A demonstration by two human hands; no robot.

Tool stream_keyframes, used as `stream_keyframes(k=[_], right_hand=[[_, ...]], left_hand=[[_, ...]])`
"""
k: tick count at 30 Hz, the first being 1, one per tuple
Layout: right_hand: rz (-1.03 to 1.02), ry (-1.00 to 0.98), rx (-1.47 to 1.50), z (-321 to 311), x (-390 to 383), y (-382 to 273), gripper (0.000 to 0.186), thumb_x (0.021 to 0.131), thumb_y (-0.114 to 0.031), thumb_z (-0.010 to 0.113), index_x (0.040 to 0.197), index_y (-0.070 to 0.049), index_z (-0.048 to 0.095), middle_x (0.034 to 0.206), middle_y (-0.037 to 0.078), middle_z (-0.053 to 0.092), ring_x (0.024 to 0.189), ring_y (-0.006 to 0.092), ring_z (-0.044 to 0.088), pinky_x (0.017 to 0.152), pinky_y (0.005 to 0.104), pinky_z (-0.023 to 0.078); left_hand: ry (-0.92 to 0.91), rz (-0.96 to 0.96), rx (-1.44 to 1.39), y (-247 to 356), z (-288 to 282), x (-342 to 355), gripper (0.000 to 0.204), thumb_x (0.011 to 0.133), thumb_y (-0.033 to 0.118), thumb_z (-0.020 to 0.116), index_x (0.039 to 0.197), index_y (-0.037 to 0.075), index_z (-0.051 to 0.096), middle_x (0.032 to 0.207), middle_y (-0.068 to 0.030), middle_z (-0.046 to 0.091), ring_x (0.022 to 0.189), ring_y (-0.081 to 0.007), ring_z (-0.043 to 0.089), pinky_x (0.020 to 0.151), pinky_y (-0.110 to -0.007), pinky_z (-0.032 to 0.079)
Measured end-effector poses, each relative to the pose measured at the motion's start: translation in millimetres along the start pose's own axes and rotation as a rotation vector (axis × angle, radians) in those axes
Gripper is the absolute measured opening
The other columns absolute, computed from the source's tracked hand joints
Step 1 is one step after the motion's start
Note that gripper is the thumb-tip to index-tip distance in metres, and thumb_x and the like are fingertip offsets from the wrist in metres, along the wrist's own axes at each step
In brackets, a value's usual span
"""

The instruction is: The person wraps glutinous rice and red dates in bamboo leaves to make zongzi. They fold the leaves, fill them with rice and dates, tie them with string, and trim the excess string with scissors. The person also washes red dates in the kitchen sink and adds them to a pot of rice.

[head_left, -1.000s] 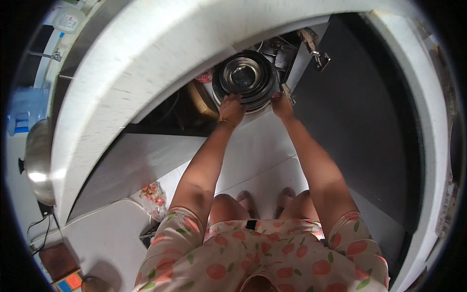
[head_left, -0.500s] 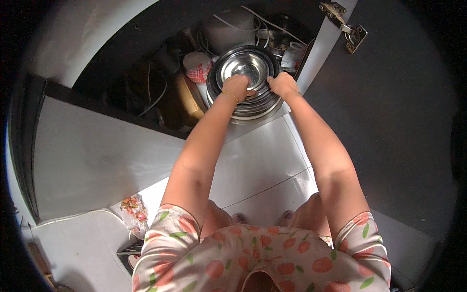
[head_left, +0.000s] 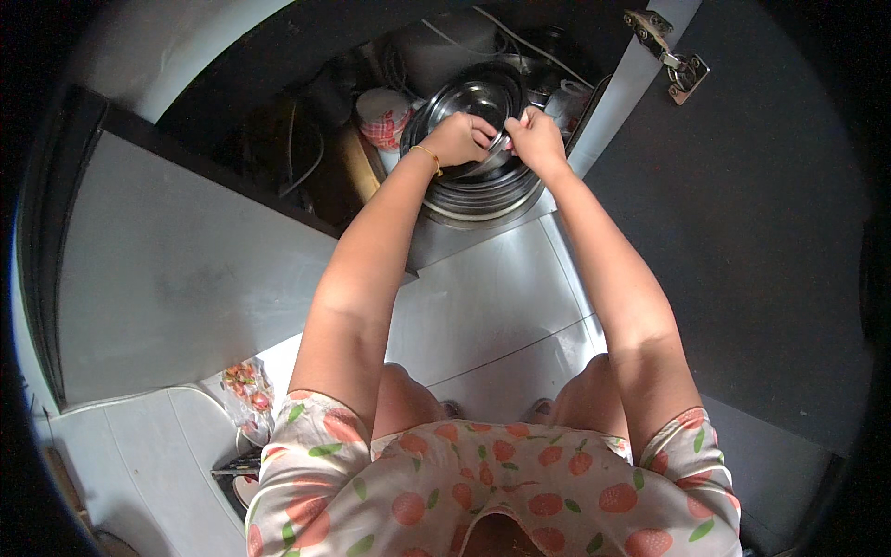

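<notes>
A nested stack of shiny metal bowls (head_left: 483, 200) sits at the front of an open low cabinet. The inner metal bowl (head_left: 473, 97) is tilted, its near rim raised between my hands. My left hand (head_left: 457, 139), with a thin gold bracelet at the wrist, has its fingers curled on that rim. Close beside it on the right, my right hand (head_left: 536, 141) pinches the same rim with thumb and fingers. The fingertips partly cover the edge, so how many bowls they hold is hard to see.
Left of the stack are a red-and-white patterned bowl (head_left: 382, 119) and a golden-brown box (head_left: 360, 167). Cables (head_left: 534, 46) and dark cookware lie behind. An open cabinet door with a metal hinge (head_left: 682, 74) stands right; another door panel (head_left: 186, 269) angles left. A clear bag (head_left: 249, 395) rests on the floor.
The inner bowl has tipped, its near rim rising from the stack. My left hand has shifted up and right, and my right hand slightly left, bringing them closer together.
</notes>
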State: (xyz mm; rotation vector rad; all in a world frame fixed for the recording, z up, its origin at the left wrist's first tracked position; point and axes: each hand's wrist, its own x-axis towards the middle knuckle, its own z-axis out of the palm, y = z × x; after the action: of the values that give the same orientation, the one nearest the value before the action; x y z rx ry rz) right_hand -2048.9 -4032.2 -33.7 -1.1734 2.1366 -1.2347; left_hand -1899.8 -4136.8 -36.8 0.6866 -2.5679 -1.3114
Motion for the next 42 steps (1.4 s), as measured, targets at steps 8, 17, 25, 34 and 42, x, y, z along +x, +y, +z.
stream_keyframes(k=[8,17,25,34,42], right_hand=[[-0.073,0.007,-0.19,-17,-10,-23,0.025,0.082,-0.026,0.063,0.078,-0.002,0.059,0.08,0.022,0.069,0.082,0.039,0.068,0.076,0.0456,0.053],[-0.095,-0.177,-0.158,-27,2,-47,0.026,0.081,-0.026,0.063,0.076,-0.001,0.063,0.069,0.019,0.068,0.079,0.0357,0.07,0.076,0.0425,0.054],[-0.196,-0.179,-0.449,-18,13,-71,0.042,0.081,-0.037,0.064,0.097,0.001,0.072,0.096,0.026,0.069,0.097,0.0405,0.067,0.088,0.0448,0.053],[-0.127,-0.187,-0.298,-31,19,-71,0.035,0.082,-0.035,0.062,0.094,-0.004,0.073,0.098,0.021,0.071,0.094,0.0396,0.068,0.089,0.0446,0.052],[-0.388,-0.054,-0.683,-14,2,-98,0.029,0.079,-0.03,0.066,0.091,-0.005,0.069,0.093,0.021,0.07,0.091,0.037,0.068,0.081,0.0464,0.054]], left_hand=[[0.047,-0.089,-0.405,17,14,11,0.062,0.074,-0.005,0.072,0.132,-0.002,0.05,0.105,-0.01,0.068,0.091,-0.0141,0.065,0.078,-0.026,0.054],[0.006,-0.25,-0.654,14,12,5,0.038,0.09,0.01,0.062,0.127,0.009,0.053,0.106,-0.0028,0.069,0.087,-0.0089,0.065,0.072,-0.026,0.054],[-0.004,-0.202,-0.882,22,-4,16,0.025,0.09,0.012,0.061,0.113,0.005,0.057,0.097,-0.0052,0.066,0.087,-0.0151,0.066,0.076,-0.029,0.056],[0.282,-0.328,-0.868,7,1,-6,0.053,0.083,0.022,0.071,0.13,0.003,0.055,0.113,-0.0114,0.068,0.096,-0.0166,0.067,0.075,-0.03,0.054],[0.997,-0.608,0.161,-31,44,-42,0.06,0.07,0.019,0.078,0.123,0.005,0.055,0.125,-0.018,0.056,0.122,-0.0379,0.048,0.104,-0.043,0.04]])
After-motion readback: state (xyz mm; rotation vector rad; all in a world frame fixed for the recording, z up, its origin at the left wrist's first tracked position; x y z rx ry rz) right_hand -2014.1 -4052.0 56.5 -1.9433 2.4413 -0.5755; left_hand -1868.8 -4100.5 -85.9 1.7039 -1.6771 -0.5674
